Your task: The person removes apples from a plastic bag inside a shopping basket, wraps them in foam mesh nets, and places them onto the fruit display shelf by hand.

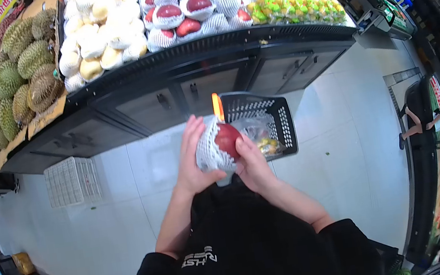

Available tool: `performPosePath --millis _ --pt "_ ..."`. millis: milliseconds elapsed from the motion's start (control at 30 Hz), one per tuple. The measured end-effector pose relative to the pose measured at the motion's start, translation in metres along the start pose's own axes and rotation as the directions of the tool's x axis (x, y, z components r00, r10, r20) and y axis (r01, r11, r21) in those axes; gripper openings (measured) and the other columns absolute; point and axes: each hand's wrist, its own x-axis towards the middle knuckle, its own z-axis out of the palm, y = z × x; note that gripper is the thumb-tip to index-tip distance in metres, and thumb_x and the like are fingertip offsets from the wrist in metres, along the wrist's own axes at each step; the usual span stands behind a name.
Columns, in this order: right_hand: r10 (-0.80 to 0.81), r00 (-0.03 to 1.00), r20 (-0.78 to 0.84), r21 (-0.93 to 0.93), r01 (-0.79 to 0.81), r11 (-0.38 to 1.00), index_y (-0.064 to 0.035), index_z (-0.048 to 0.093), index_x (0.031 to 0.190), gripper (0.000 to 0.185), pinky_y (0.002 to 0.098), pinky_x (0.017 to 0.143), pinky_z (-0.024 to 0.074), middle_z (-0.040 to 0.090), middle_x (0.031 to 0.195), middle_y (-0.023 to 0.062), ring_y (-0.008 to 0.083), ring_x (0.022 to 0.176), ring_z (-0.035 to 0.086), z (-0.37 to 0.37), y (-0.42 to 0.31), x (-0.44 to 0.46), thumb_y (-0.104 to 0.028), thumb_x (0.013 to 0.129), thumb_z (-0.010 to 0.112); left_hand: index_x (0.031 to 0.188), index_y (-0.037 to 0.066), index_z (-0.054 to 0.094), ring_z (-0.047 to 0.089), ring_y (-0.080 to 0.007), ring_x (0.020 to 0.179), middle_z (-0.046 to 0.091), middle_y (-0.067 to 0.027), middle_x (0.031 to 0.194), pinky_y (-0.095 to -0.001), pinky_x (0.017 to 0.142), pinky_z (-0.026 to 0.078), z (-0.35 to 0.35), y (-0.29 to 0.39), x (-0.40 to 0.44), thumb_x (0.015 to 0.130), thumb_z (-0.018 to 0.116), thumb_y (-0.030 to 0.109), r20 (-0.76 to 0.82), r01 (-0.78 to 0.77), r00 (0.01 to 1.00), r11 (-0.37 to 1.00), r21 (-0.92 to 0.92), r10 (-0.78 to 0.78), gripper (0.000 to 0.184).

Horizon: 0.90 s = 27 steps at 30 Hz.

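Observation:
A large, smooth red fruit (228, 141), perhaps a mango, sits in a white foam net (207, 146) in front of my body. My left hand (192, 161) is wrapped round the netted left side, fingers along its far edge. On the other side my right hand (252, 161) grips it, with the thumb pressed on the bare red skin. Below and behind the fruit is a black shopping basket (287, 122) with an orange part (217, 107) at its left corner. Inside it lies a clear plastic bag (257, 126) with yellowish items.
Ahead stands a black display counter (164, 61) with netted pale fruit (98, 33), netted red fruit (196, 6) and green-yellow packs (291, 6). Durians (20, 75) are piled at left. A white crate (72, 182) sits on the floor. Another person (426, 121) is far right.

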Motion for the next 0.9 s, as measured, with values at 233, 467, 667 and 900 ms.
performPosePath --millis 233,467,667,900 --pt "0.201 0.979 0.019 -0.100 -0.198 0.975 -0.0015 0.045 0.135 0.044 0.0321 0.096 0.0462 0.058 0.125 0.0069 0.0158 0.114 0.057 -0.036 -0.021 -0.009 -0.029 0.101 0.051 0.141 -0.002 0.037 0.049 -0.0293 0.127 0.050 -0.0173 0.134 -0.0411 0.107 0.037 0.021 0.005 -0.008 0.066 0.086 0.038 0.064 0.409 0.909 0.850 -0.333 -0.412 0.098" --pt "0.010 0.986 0.165 -0.777 0.124 0.617 -0.0001 0.048 0.138 0.058 0.0335 0.087 0.0518 0.065 0.113 0.0148 0.0205 0.098 0.066 -0.064 -0.032 -0.017 -0.027 0.090 0.067 0.142 0.001 0.036 0.057 -0.0205 0.115 0.056 -0.0122 0.128 -0.0371 0.100 0.047 0.061 -0.015 -0.033 0.085 0.071 0.035 0.028 0.382 0.729 0.372 -0.846 -0.684 0.075" --pt "0.003 0.982 0.190 -0.982 0.190 -0.017 0.0027 0.068 0.100 0.034 0.0298 0.063 0.0553 0.071 0.079 0.0141 0.0217 0.073 0.072 -0.075 -0.051 -0.017 -0.019 0.077 0.080 0.131 0.008 0.050 0.061 -0.0213 0.112 0.061 -0.0085 0.124 -0.0393 0.096 0.050 0.100 -0.012 -0.044 0.096 0.056 0.042 0.073 0.341 0.484 0.111 -0.934 -0.872 0.050" --pt "-0.172 0.842 0.511 -0.826 0.536 0.172 -0.0019 0.068 0.083 0.011 0.0312 0.053 0.0514 0.069 0.075 0.0096 0.0214 0.059 0.067 -0.086 -0.053 -0.003 -0.012 0.083 0.072 0.131 0.009 0.051 0.060 -0.0246 0.113 0.062 -0.0091 0.124 -0.0426 0.099 0.048 0.106 -0.004 -0.040 0.098 0.043 0.054 0.038 0.269 0.449 0.095 -0.958 -0.893 0.057"
